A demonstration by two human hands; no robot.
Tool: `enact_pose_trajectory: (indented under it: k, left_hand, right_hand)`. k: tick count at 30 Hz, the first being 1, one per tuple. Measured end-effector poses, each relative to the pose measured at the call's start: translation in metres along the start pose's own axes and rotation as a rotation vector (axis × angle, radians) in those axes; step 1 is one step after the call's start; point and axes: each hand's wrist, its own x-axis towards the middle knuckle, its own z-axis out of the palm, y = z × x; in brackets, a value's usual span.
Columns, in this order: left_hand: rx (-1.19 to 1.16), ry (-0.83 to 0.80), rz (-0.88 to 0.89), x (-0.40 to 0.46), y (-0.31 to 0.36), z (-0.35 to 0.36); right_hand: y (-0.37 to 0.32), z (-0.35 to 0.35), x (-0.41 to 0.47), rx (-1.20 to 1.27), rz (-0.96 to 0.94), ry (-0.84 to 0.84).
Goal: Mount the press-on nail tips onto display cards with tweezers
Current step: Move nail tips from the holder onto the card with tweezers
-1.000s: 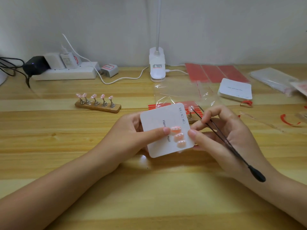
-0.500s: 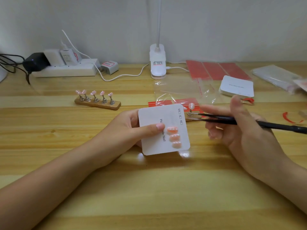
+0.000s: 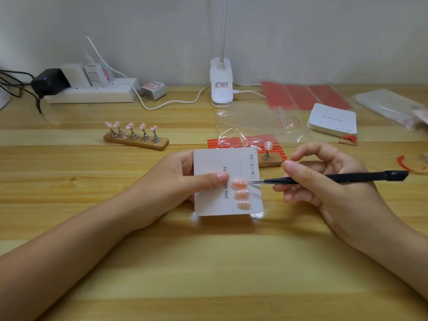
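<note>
— Well, what's nearest?
— My left hand (image 3: pixel 185 181) grips the display card (image 3: pixel 228 181), thumb pressed on it; my right hand (image 3: pixel 324 181) pinches the tweezers (image 3: pixel 324 178), tip touching the top nail tip (image 3: pixel 238 183).
— Beyond?
— A wooden nail stand (image 3: pixel 136 141) on the table (image 3: pixel 208 262).

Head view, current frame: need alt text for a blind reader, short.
A person's left hand holds a white display card bearing three pink nail tips, while the right hand points black tweezers at the top tip. Behind, on the wooden table, a wooden stand carries five more tips.
</note>
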Motion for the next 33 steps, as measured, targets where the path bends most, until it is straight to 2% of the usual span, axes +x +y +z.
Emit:
enact_pose_trajectory:
  k: [13,23,33]
  left_hand:
    - [0.025,0.019,-0.01,-0.0007,0.0029,0.0038]
    - [0.059,0.01,-0.017,-0.0011,0.004,0.0063]
    - [0.049,0.014,-0.016,-0.0011,0.0034,0.0051]
  right_hand:
    - [-0.0005,0.0033,0.0007,-0.062,-0.021,-0.056]
    - [-0.0018,-0.0008,0.0061,0.154,0.093,-0.064]
    - [-0.0009,0.0006,0.0063,0.131,0.093,-0.097]
